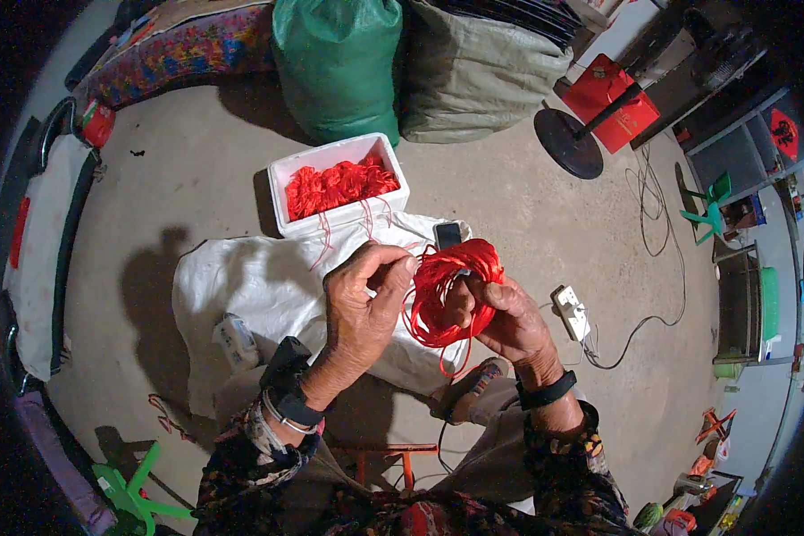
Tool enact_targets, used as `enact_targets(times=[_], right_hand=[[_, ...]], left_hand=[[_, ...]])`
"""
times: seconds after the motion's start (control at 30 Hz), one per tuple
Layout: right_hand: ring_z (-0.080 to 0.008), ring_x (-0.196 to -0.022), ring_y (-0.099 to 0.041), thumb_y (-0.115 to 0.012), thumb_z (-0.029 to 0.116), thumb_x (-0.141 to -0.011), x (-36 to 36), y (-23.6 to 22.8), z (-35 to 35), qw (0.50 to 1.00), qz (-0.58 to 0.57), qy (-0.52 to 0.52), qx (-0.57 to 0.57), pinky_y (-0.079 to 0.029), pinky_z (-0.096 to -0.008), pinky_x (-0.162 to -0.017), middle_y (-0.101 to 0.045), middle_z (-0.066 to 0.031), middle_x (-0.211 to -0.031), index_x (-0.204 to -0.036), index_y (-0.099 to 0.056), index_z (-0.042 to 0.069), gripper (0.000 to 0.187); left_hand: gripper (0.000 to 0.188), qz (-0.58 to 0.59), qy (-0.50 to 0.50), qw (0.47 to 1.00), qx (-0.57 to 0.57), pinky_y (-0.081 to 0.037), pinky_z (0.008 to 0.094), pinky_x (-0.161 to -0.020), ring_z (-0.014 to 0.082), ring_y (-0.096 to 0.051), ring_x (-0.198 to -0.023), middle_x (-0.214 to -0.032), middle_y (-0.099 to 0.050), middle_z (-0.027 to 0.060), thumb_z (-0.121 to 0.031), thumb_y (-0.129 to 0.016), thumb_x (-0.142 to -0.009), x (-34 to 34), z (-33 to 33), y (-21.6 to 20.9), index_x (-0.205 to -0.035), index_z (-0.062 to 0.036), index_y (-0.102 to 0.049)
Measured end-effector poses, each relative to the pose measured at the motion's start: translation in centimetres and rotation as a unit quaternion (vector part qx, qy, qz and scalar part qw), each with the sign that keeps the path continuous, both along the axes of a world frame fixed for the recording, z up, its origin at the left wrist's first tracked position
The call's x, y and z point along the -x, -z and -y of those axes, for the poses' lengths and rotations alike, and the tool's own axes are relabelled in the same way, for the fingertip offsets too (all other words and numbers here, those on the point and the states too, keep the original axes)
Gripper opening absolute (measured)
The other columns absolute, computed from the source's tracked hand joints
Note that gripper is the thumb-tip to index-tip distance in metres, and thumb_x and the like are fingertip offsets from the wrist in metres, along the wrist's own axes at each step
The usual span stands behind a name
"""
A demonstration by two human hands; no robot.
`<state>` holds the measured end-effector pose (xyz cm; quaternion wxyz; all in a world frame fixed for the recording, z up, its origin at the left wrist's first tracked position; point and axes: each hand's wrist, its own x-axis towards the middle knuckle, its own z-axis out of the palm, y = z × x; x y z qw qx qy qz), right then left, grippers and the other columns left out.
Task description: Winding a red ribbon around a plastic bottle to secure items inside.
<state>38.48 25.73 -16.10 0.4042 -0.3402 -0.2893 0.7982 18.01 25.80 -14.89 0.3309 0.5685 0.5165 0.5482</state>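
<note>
A round coil of thin red cord [433, 304] hangs in front of me, over the white sack. My right hand [514, 326] grips it from the right, with fingers through its middle and the thumb against its side. At the coil's left edge, my left hand [366, 299] is closed in a pinch, thumb against fingers. Loose red strands pass close to those fingertips, but whether a strand is between them I cannot make out. One loop of the cord dangles below the coil. Just beyond, a white foam box [277, 196] holds bundles of red cord [339, 189], with ends trailing over its near wall.
A white woven sack [241, 290] is spread on the floor beneath my hands, with a dark phone [448, 235] at its far edge. A power strip [570, 311] with a trailing cable lies to the right. A green sack [338, 67] and a fan base [568, 145] stand farther off.
</note>
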Motion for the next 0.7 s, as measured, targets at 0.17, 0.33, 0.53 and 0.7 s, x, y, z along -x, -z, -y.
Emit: enact_targets(times=[0.17,0.33,0.53,0.7], right_hand=[[-0.0158,-0.083,-0.063,-0.060,0.030,-0.091,-0.7,1.0,-0.4,0.998,-0.038,-0.034,-0.035,-0.052,-0.0291,-0.076,-0.063,-0.0060,-0.092,-0.113,-0.053,0.001,0.037],[-0.0141,-0.080,-0.058,-0.062,0.035,-0.089,0.5,-0.6,-0.3,0.999,0.024,-0.014,-0.025,-0.048,-0.0271,-0.072,-0.059,-0.0050,-0.088,-0.102,-0.056,0.002,0.037],[-0.0151,-0.082,-0.060,-0.057,0.027,-0.093,0.3,-0.1,-0.4,0.994,0.049,-0.059,-0.073,-0.048,-0.0302,-0.080,-0.062,-0.0051,-0.089,-0.111,-0.054,0.001,0.033],[-0.0123,-0.083,-0.059,-0.054,0.027,-0.096,0.6,0.0,-0.3,0.987,0.127,-0.055,-0.080,-0.047,-0.0278,-0.076,-0.063,-0.0033,-0.091,-0.112,-0.054,0.002,0.031]], left_hand=[[0.018,0.002,-0.005,1.000,0.007,-0.043,0.0254,-0.060,0.0085,-0.051,-0.063,-0.069,-0.060,0.0028,-0.017,-0.067,-0.088,0.1,0.0,-0.3,-0.085,0.0003,-0.064],[0.021,-0.010,0.046,0.998,0.027,-0.043,0.0264,-0.061,0.0090,-0.052,-0.065,-0.069,-0.059,0.0035,-0.020,-0.065,-0.089,0.0,0.4,0.0,-0.086,0.0010,-0.065],[0.038,0.121,0.167,0.954,0.218,-0.047,0.0256,-0.059,0.0101,-0.059,-0.066,-0.071,-0.064,0.0068,-0.034,-0.066,-0.088,-1.4,0.8,1.2,-0.096,0.0025,-0.064],[0.043,0.150,0.193,0.946,0.210,-0.050,0.0248,-0.062,0.0097,-0.062,-0.070,-0.078,-0.066,0.0070,-0.034,-0.070,-0.086,-1.7,0.9,3.1,-0.101,0.0044,-0.060]])
